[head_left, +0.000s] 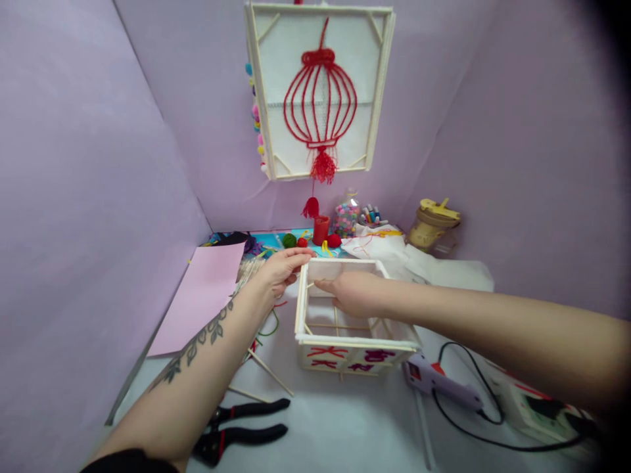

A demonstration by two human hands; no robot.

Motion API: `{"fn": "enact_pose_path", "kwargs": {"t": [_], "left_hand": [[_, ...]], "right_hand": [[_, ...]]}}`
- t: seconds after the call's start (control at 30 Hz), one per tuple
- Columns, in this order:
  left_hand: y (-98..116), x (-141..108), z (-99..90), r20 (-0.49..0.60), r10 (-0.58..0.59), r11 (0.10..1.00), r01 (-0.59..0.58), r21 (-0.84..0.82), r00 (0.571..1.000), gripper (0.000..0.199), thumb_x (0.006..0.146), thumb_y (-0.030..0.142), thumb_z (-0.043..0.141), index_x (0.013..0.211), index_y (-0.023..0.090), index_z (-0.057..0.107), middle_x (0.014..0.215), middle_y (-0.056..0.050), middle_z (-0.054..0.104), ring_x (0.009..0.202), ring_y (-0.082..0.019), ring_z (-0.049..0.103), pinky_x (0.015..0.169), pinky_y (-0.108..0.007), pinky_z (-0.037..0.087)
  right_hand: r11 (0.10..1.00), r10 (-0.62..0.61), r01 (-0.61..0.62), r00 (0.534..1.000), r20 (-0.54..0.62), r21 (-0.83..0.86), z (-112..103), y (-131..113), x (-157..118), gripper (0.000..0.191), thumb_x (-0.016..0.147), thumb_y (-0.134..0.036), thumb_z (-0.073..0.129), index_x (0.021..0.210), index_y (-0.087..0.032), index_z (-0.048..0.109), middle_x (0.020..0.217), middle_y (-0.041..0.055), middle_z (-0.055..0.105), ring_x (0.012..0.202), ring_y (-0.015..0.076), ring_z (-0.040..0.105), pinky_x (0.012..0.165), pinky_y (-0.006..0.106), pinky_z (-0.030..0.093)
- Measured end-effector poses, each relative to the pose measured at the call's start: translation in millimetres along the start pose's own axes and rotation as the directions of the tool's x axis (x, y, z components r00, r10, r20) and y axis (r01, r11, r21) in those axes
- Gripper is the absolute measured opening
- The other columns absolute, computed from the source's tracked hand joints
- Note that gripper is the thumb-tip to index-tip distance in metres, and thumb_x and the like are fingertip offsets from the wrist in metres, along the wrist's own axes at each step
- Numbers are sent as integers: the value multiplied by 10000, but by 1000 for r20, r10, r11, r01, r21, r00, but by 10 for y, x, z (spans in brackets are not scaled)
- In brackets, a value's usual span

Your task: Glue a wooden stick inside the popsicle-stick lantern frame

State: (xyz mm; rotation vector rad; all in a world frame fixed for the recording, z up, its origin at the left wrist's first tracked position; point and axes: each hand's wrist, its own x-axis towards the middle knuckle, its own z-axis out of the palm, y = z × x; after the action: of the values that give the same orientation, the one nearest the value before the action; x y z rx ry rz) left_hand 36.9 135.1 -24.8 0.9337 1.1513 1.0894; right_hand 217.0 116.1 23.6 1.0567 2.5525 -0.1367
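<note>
A box-shaped frame (357, 342) of pale sticks with white panels stands on the table, its top open. Red and purple yarn shapes (328, 352) decorate its near side. My left hand (287, 268) grips its far left top corner, fingers along the rim. Reaching in from the right, my right hand (355, 293) is inside the frame. Its index finger stretches to the left inner wall, touching near a short corner stick (310, 285); the other fingers are curled and partly hidden. Thin sticks cross at the bottom of the frame.
Black-handled pliers (251, 420) and loose sticks (270, 372) lie at front left. A purple glue gun (444, 384) with a black cable lies right. Pink paper (200, 295) is left; a pompom jar (348, 215) stands behind. A finished lantern (320, 92) hangs above.
</note>
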Motion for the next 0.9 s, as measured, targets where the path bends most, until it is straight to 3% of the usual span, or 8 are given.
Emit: {"fn": "enact_pose_path", "kwargs": {"t": [0.13, 0.2, 0.23, 0.3, 0.4, 0.57, 0.77, 0.9], "left_hand": [[19, -19, -47, -13, 60, 998, -60, -25, 998, 400, 591, 328, 863, 935, 172, 731, 860, -38, 703, 605, -89, 573, 529, -201, 401], [14, -43, -100, -26, 100, 995, -101, -25, 995, 388, 643, 381, 834, 961, 181, 736, 918, -40, 707, 599, -70, 540, 513, -189, 361], [4, -58, -128, -31, 118, 993, -118, -18, 993, 385, 667, 405, 817, 971, 182, 740, 943, -43, 709, 596, -65, 525, 504, -187, 340], [-32, -92, -167, -29, 145, 989, -145, 4, 989, 400, 698, 436, 794, 1000, 178, 747, 990, -59, 715, 629, -76, 533, 515, -192, 334], [-101, -146, -153, -5, 186, 982, -186, 36, 982, 447, 717, 453, 780, 1067, 177, 741, 1041, -82, 726, 797, -139, 608, 638, -220, 412], [-156, -289, -63, -34, 278, 958, -274, 87, 960, 445, 749, 491, 731, 1066, 179, 730, 1008, -72, 726, 939, -195, 620, 790, -265, 446], [-227, -738, -180, -170, 359, 926, -327, 187, 918, 436, 783, 557, 660, 1018, 196, 726, 987, -65, 717, 883, -200, 603, 723, -267, 439], [-379, -1147, -235, -256, 352, 924, -290, 250, 900, 447, 801, 574, 628, 1018, 194, 716, 971, -65, 708, 765, -174, 568, 639, -258, 408]], "right_hand": [[996, -7, 24, 981, -192, 84, -307, 137, -354, 470, 932, -266, 460, 1388, -251, 573, 1041, 115, 752, 906, 246, 711, 718, 308, 492], [976, 4, 85, 913, -408, 200, -366, 252, -682, 381, 933, -303, 457, 1232, -255, 689, 1052, 74, 754, 914, 219, 700, 742, 300, 496], [965, 9, 111, 890, -457, 236, -335, 301, -858, 343, 938, -351, 461, 1125, -253, 732, 980, 59, 761, 848, 203, 699, 704, 289, 495], [952, 24, 104, 911, -411, 288, -143, 355, -1175, 309, 915, -407, 514, 1040, -249, 747, 697, 34, 725, 558, 163, 638, 523, 268, 438], [977, 81, 5, 918, -389, 215, 330, 327, -1448, 326, 823, -412, 668, 1113, -271, 715, 699, 43, 732, 543, 205, 662, 478, 282, 425], [990, 86, -31, 907, -412, 138, 739, 320, -1404, 273, 895, -224, 573, 1122, -310, 698, 926, 39, 754, 778, 233, 724, 610, 302, 495], [990, 19, 53, 874, -486, 134, 589, 729, -1066, 382, 917, -163, 487, 1219, -276, 693, 1050, 96, 674, 774, 181, 685, 707, 310, 528], [975, 18, 128, 775, -632, 184, 526, 910, -873, 435, 871, -87, 420, 1143, -226, 730, 1271, 151, 594, 916, 199, 686, 846, 381, 543]]}}
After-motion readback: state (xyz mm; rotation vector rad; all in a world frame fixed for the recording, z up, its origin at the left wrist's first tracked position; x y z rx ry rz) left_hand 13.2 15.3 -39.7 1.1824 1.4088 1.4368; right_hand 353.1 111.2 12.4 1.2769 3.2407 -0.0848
